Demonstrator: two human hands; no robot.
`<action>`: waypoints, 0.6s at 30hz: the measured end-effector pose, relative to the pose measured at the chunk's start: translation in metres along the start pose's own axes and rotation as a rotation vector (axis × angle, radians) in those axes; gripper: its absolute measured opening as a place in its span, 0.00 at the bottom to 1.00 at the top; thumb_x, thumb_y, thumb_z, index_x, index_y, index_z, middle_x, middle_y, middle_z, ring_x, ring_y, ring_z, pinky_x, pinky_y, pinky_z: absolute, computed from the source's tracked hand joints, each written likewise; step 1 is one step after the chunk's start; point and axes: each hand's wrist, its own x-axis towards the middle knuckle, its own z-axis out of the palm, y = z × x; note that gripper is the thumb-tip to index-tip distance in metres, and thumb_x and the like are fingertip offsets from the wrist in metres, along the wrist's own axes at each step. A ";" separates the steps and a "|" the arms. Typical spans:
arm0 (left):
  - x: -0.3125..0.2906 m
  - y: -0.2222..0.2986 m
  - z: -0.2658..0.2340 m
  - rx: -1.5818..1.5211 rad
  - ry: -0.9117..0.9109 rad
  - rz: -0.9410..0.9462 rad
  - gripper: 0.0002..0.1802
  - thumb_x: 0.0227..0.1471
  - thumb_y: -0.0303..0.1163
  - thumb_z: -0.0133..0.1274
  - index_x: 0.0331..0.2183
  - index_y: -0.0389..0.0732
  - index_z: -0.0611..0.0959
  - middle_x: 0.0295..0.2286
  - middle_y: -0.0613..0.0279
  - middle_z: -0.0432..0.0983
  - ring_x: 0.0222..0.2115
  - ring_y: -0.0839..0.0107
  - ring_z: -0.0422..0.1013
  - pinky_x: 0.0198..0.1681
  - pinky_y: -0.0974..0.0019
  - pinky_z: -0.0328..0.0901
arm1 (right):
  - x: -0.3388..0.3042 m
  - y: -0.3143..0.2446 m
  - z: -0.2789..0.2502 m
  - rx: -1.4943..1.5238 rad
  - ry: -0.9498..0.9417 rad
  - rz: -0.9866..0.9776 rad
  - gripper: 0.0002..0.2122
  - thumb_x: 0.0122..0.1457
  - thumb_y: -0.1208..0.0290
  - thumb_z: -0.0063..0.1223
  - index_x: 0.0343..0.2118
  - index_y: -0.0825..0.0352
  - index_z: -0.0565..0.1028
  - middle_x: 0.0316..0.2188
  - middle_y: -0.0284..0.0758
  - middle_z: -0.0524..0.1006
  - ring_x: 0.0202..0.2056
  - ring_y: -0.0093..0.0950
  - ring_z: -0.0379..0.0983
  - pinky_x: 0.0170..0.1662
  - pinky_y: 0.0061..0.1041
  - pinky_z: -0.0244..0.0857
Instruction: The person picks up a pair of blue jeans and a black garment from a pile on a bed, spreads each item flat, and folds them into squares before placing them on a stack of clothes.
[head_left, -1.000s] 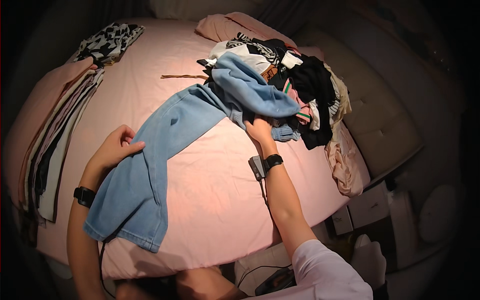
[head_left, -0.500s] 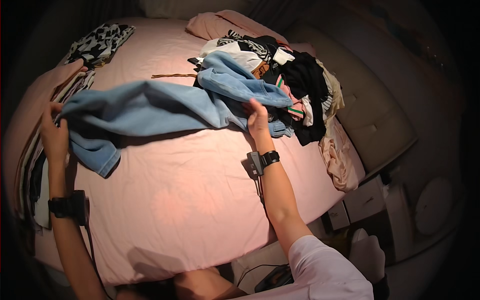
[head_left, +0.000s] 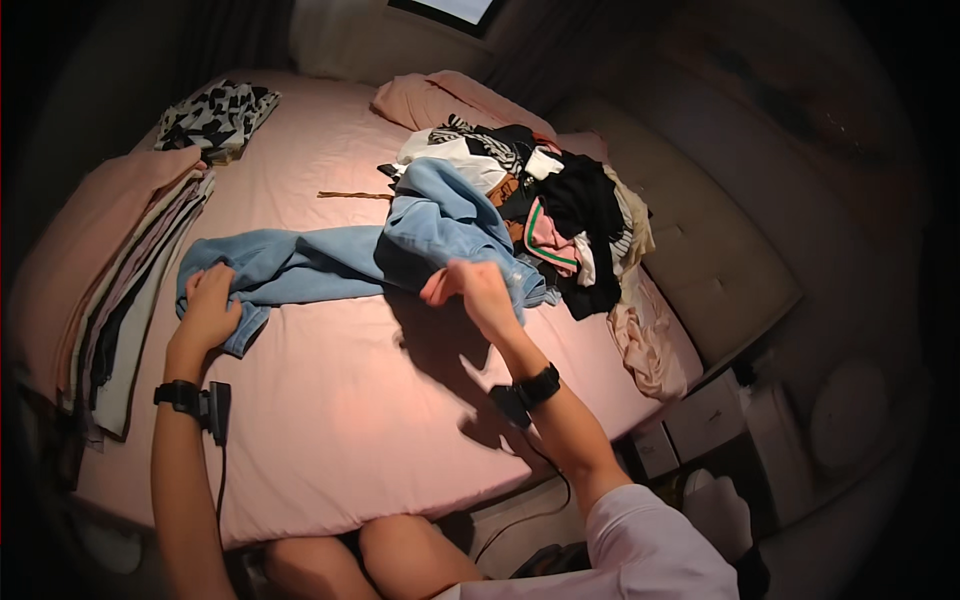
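A pair of light blue jeans (head_left: 330, 262) stretches across the pink bed, one leg reaching left and the rest bunched at the edge of a clothes heap. At the left end of that leg, my left hand (head_left: 208, 308) has its fingers closed on the denim near the hem. My right hand (head_left: 478, 292) is raised in front of the bunched part, close to the waist end. Its fingers look curled but are smeared by motion, so whether they grip denim is unclear. The hand and arm throw a dark shadow on the sheet.
A heap of mixed clothes (head_left: 575, 195) lies by the padded headboard (head_left: 715, 260). Along the left edge stands a row of folded garments (head_left: 130, 285), with a black-and-white patterned folded pile (head_left: 215, 115) beyond. A thin brown cord (head_left: 352, 195) lies near the heap. Pink pillows (head_left: 440, 100) are at the back.
The left hand has moved right and lowered the jeans leg to the bed. The right hand has shifted slightly left, its fingers now curled. The view has tilted up a little.
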 end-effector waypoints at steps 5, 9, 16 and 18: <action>-0.006 0.030 -0.033 0.043 -0.312 -0.121 0.29 0.49 0.35 0.49 0.52 0.33 0.70 0.57 0.39 0.61 0.62 0.49 0.52 0.67 0.47 0.38 | -0.091 -0.046 0.037 -0.748 -0.032 -0.257 0.13 0.59 0.73 0.46 0.19 0.72 0.75 0.17 0.39 0.73 0.18 0.34 0.71 0.23 0.29 0.63; -0.037 0.065 -0.051 -0.031 -0.545 -0.149 0.41 0.51 0.44 0.50 0.62 0.36 0.60 0.64 0.42 0.45 0.67 0.51 0.38 0.67 0.47 0.33 | -0.127 -0.016 -0.006 -0.851 0.079 -0.036 0.07 0.53 0.69 0.55 0.27 0.68 0.77 0.25 0.42 0.74 0.30 0.39 0.73 0.34 0.35 0.68; -0.186 0.124 -0.122 0.019 -0.483 -0.066 0.43 0.53 0.54 0.51 0.63 0.41 0.61 0.65 0.47 0.46 0.66 0.51 0.40 0.67 0.46 0.34 | -0.161 0.025 -0.033 -0.969 -0.251 -0.153 0.19 0.51 0.66 0.58 0.47 0.63 0.75 0.46 0.54 0.71 0.45 0.52 0.71 0.49 0.42 0.67; -0.208 0.136 -0.138 -0.001 -0.402 -0.050 0.41 0.54 0.52 0.51 0.62 0.41 0.62 0.64 0.47 0.49 0.66 0.52 0.43 0.67 0.48 0.36 | -0.154 0.019 -0.010 -1.009 -0.122 -0.112 0.24 0.52 0.66 0.59 0.54 0.60 0.70 0.48 0.51 0.69 0.52 0.52 0.66 0.53 0.39 0.64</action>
